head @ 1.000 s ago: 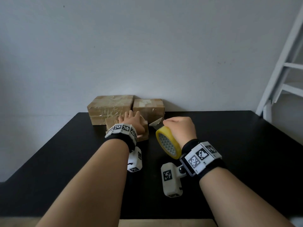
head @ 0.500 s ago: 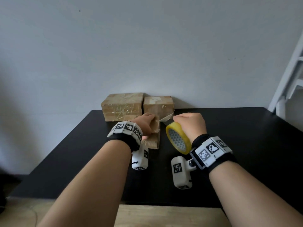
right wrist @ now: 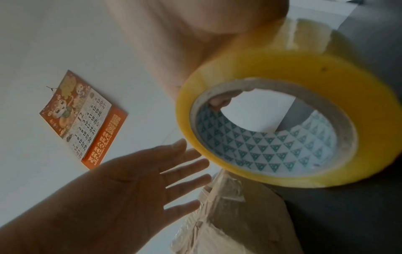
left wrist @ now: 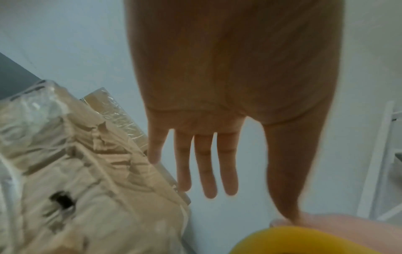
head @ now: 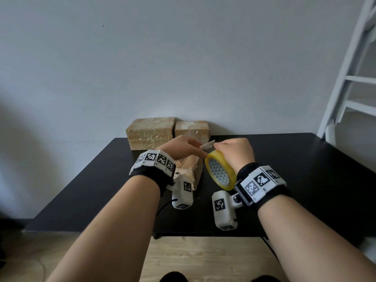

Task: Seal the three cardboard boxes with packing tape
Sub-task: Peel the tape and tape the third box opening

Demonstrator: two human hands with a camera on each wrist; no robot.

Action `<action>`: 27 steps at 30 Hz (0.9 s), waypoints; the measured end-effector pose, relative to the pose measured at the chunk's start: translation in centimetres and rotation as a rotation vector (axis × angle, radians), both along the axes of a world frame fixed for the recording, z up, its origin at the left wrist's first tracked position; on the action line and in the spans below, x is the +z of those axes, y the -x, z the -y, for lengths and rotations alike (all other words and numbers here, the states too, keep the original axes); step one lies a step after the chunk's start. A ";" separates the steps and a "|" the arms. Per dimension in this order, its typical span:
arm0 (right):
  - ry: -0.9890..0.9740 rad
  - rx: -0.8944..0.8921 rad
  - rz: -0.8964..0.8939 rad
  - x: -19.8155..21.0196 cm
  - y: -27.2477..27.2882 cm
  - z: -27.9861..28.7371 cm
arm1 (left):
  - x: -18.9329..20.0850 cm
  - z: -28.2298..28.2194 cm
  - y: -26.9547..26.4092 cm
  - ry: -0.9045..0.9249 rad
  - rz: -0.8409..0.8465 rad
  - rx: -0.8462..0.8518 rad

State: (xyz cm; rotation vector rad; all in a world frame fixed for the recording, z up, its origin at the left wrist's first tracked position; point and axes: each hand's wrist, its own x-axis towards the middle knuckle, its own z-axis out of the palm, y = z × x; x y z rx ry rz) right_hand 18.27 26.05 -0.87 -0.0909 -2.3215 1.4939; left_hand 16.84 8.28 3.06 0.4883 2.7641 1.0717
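Observation:
My right hand [head: 234,152] grips a yellow roll of packing tape [head: 220,173] above the black table, fingers through its core [right wrist: 219,101]. A loose tape end [head: 207,144] sticks up beside that hand. My left hand [head: 184,148] hovers with straight fingers [left wrist: 205,165] over the near cardboard box [head: 190,169], its thumb reaching to the roll [left wrist: 304,240]. That box [left wrist: 76,171] is covered in wrinkled clear tape. Two more boxes stand at the back by the wall, a larger one [head: 150,132] and a smaller one [head: 192,129].
The black table [head: 305,169] runs to the wall. A white ladder-like frame [head: 350,78] stands at its right end. An orange calendar [right wrist: 82,118] hangs on the wall. Wooden floor [head: 203,259] shows below the table's near edge.
My left hand has lifted off the near box and moved right to the tape roll, its fingers now straight. The right hand still holds the roll.

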 end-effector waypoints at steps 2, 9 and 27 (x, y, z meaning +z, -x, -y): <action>-0.010 0.003 0.019 0.1 -0.2 -0.2 | -0.2 0.0 -0.2 -0.099 -0.111 0.062; -0.089 0.065 0.114 -0.1 -1.1 -0.3 | -0.1 -0.2 0.0 -0.214 -0.227 0.191; 0.081 0.025 -0.057 1.1 -2.0 -0.2 | -1.2 -1.7 0.8 -0.081 0.075 0.176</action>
